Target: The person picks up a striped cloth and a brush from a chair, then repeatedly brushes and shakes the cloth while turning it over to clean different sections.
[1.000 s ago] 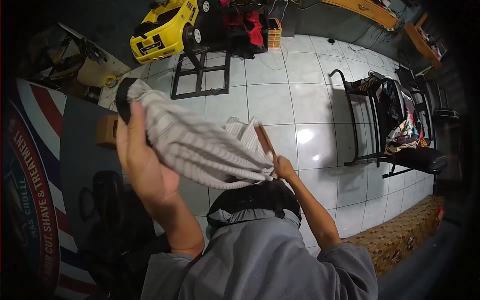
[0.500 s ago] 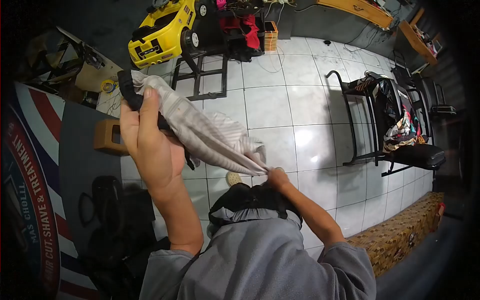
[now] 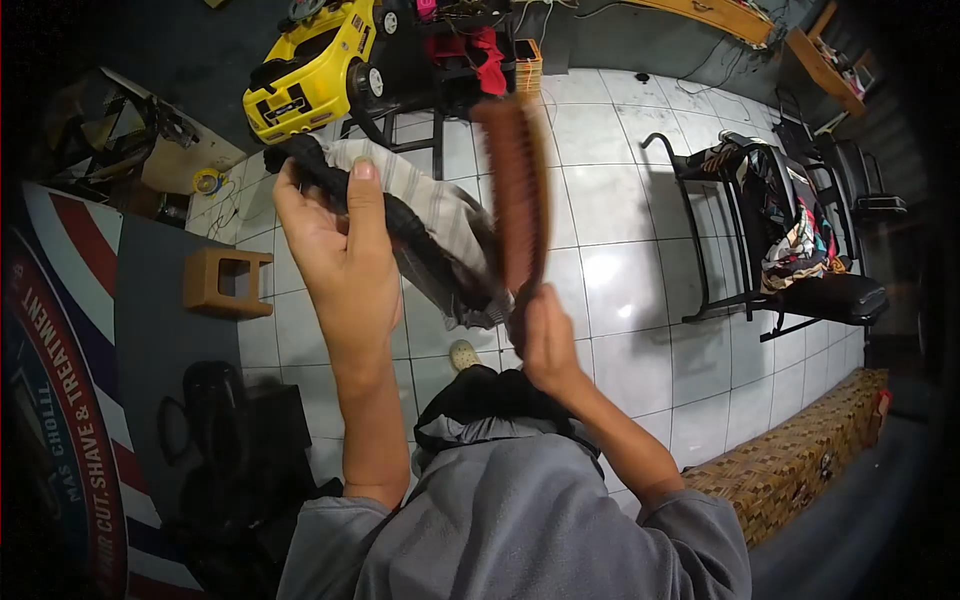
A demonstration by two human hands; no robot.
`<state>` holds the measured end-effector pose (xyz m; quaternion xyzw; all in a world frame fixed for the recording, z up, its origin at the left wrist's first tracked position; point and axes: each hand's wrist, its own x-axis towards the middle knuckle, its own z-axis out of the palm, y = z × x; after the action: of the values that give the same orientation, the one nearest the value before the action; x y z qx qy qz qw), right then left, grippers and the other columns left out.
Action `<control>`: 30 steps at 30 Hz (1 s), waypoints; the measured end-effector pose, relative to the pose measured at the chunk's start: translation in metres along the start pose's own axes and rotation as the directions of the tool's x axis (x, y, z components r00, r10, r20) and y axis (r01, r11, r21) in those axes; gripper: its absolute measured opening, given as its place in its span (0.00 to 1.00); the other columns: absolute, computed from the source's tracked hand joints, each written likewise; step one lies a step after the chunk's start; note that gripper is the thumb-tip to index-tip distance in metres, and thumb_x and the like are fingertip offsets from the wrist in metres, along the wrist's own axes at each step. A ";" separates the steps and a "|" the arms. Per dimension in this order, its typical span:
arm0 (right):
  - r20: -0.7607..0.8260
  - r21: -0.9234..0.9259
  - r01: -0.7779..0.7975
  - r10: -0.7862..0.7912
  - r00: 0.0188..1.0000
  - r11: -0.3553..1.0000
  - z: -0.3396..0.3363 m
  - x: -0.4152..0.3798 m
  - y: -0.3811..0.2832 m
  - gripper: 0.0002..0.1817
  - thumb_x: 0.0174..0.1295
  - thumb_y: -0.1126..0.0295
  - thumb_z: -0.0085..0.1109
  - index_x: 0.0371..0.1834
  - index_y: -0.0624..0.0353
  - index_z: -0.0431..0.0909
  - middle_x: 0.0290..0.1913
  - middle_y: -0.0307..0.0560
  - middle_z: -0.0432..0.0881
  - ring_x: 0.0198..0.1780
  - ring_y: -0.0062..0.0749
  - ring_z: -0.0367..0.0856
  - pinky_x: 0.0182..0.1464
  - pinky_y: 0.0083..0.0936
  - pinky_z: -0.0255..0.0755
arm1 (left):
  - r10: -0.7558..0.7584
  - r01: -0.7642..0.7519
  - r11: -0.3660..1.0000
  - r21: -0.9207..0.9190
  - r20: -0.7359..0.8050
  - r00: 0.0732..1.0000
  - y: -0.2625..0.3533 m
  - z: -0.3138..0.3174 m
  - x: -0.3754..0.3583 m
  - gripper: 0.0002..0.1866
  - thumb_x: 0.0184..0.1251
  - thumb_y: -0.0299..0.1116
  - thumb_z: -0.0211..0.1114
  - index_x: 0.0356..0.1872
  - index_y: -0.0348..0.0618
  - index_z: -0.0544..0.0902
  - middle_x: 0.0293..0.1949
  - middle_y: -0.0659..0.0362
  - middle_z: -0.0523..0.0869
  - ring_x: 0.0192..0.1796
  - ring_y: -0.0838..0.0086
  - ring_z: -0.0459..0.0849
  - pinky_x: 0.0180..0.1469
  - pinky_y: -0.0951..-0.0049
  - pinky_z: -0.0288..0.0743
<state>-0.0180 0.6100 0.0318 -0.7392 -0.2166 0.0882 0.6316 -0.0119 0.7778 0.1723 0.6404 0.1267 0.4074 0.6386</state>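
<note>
My left hand point(image 3: 345, 240) is raised at left of centre, thumb in front and fingers behind, closed on the black edge of a striped cloth point(image 3: 425, 190). The cloth is pale grey and white, with a wide black band point(image 3: 400, 222); it slants down to the right towards my other hand. My right hand point(image 3: 550, 345) is closed round the lower end of a long reddish-brown thing point(image 3: 515, 190). That thing stands nearly upright in front of the cloth's right side, too smeared by motion to tell its kind.
A yellow toy car point(image 3: 310, 80) is at the upper left, above a black metal frame. A brown stool point(image 3: 225, 282) stands by the left wall. On the right is a black-framed chair point(image 3: 690, 230) with patterned fabric on it. A woven-patterned bench point(image 3: 790, 460) lies lower right.
My right hand, earlier pulling at the cloth's lower end, now holds up the reddish-brown thing. My left hand has moved right, and the cloth hangs shorter with more black showing.
</note>
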 end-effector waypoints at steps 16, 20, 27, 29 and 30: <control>-0.153 -0.361 -0.419 0.390 0.908 0.833 -0.039 -0.046 0.232 0.21 0.67 0.58 0.37 0.33 0.65 0.73 0.24 0.51 0.76 0.22 0.37 0.76 0.24 0.32 0.69 | 0.000 -0.013 0.996 -0.085 -0.142 0.990 0.005 0.003 -0.005 0.22 0.64 0.21 0.50 0.57 0.32 0.54 0.45 0.55 0.70 0.36 0.81 0.71 0.34 0.83 0.72; -0.287 0.217 -0.282 0.337 0.897 0.935 -0.019 0.007 0.058 0.18 0.68 0.60 0.36 0.35 0.64 0.69 0.19 0.50 0.69 0.20 0.34 0.66 0.26 0.29 0.63 | -0.055 0.048 0.995 -0.082 -0.085 0.995 0.002 0.014 -0.013 0.23 0.64 0.21 0.48 0.56 0.35 0.50 0.42 0.54 0.70 0.33 0.82 0.71 0.28 0.84 0.70; 0.012 -0.177 0.053 -0.051 0.999 0.983 0.034 -0.009 0.064 0.10 0.66 0.69 0.40 0.42 0.66 0.63 0.21 0.62 0.74 0.24 0.60 0.73 0.26 0.45 0.65 | -0.114 0.098 0.991 -0.095 -0.176 0.978 0.010 0.032 -0.019 0.27 0.61 0.23 0.51 0.57 0.38 0.48 0.37 0.57 0.69 0.25 0.83 0.69 0.23 0.83 0.68; 0.130 -0.415 -0.121 0.190 0.973 0.902 0.032 -0.017 0.120 0.13 0.67 0.64 0.38 0.40 0.66 0.62 0.23 0.64 0.76 0.26 0.62 0.75 0.29 0.49 0.66 | -0.102 0.084 0.990 -0.110 -0.172 0.980 0.014 0.024 -0.017 0.28 0.60 0.23 0.51 0.58 0.38 0.48 0.36 0.58 0.69 0.23 0.84 0.68 0.22 0.83 0.67; 0.175 -0.589 -0.194 0.358 0.917 0.785 0.022 -0.024 0.149 0.15 0.67 0.62 0.37 0.40 0.66 0.62 0.24 0.65 0.76 0.27 0.61 0.75 0.30 0.51 0.67 | -0.097 0.076 0.989 -0.127 -0.165 0.982 0.016 0.021 -0.016 0.28 0.60 0.23 0.52 0.58 0.39 0.48 0.35 0.58 0.70 0.22 0.84 0.67 0.21 0.83 0.66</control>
<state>-0.0171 0.6033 -0.1203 -0.8952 -0.2075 0.2157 0.3303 -0.0135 0.7490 0.1839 0.5575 0.1840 0.4394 0.6799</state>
